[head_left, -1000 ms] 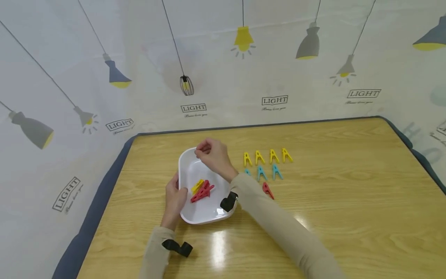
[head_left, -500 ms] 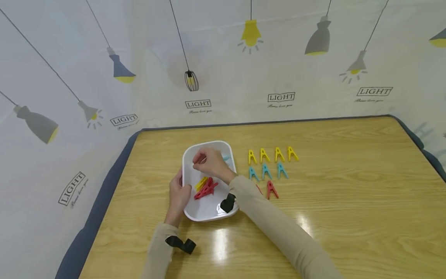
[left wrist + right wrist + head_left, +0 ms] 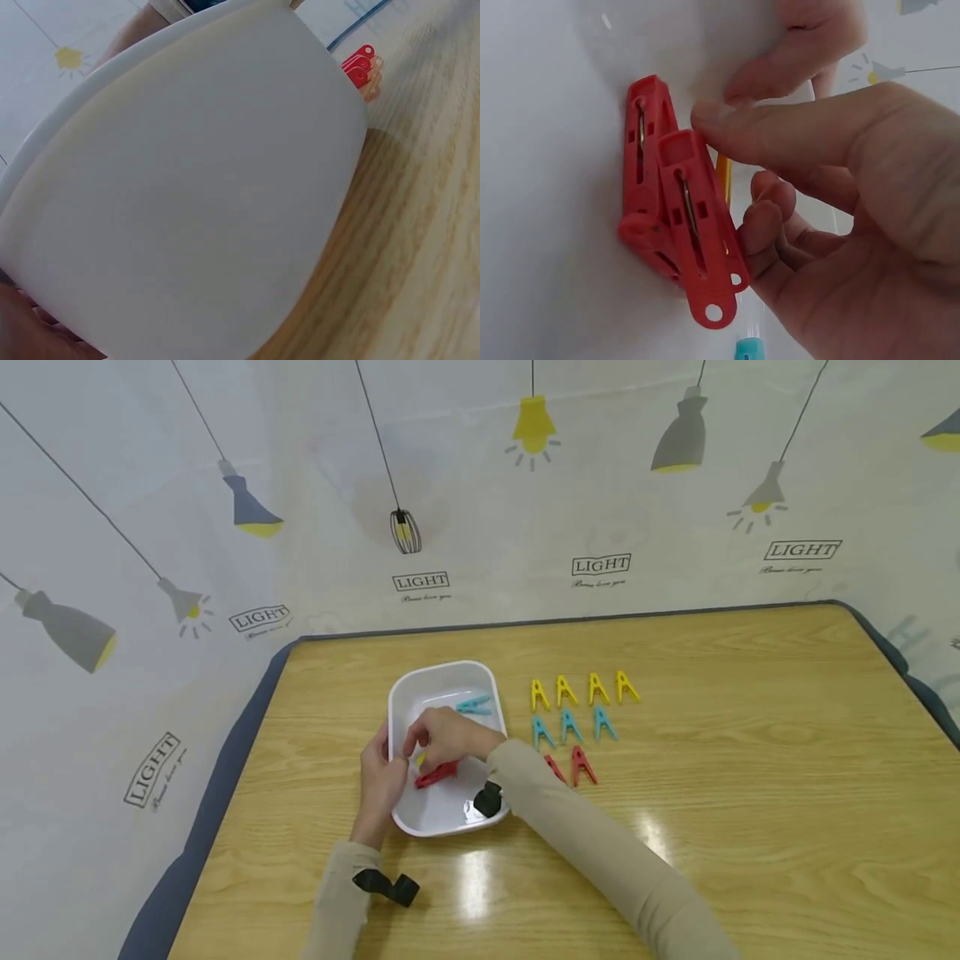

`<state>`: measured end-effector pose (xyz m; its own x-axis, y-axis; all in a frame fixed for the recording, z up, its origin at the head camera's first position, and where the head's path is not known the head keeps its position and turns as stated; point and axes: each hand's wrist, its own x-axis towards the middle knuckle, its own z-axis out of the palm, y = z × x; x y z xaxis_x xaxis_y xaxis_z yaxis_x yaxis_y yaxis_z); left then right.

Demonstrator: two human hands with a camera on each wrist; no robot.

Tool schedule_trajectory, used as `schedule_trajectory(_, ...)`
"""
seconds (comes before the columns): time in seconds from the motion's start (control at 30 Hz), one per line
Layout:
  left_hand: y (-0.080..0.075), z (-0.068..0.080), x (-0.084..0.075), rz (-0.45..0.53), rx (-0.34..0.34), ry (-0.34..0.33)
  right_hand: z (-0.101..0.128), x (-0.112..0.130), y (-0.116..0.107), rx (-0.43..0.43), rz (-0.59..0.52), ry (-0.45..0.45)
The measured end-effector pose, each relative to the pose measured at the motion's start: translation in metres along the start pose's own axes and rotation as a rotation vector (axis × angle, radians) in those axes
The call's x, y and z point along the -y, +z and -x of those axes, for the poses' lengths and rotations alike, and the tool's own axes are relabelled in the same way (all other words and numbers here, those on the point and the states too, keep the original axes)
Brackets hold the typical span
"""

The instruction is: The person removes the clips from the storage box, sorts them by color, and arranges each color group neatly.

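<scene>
Red clothespins (image 3: 679, 225) under curled right-hand fingers (image 3: 780, 135) (touching)

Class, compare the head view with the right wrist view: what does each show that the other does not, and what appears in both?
Only the head view shows the rows of yellow pegs, blue pegs and red pegs laid out on the wooden table, and the left hand gripping the dish's edge.

Only the right wrist view shows two red pegs lying side by side with their metal springs, and the right hand's fingertips touching one.

Both show the right hand inside the white dish, at the red pegs.
</scene>
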<state>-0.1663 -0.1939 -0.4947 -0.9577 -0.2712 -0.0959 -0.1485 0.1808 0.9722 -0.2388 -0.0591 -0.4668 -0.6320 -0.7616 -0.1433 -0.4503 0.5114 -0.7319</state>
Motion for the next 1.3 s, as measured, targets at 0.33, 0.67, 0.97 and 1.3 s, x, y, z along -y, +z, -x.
schedule_trajectory(0.33, 0.002, 0.002, 0.002, 0.001, -0.015, 0.0, 0.001, -0.002, 0.003, -0.102, 0.068, -0.022)
schedule_trajectory(0.67, 0.001, 0.002, 0.002, -0.008, -0.024, -0.029, 0.004, -0.001, -0.002, -0.535, -0.073, 0.062)
schedule_trajectory(0.97, -0.001, 0.002, -0.002, 0.004, 0.002, -0.049, 0.013, 0.001, -0.016, -0.61, -0.304, 0.144)
schedule_trajectory(1.3, 0.002, 0.002, -0.003, -0.01, 0.013, -0.081, 0.024, 0.005, -0.021, -0.648, -0.368, 0.129)
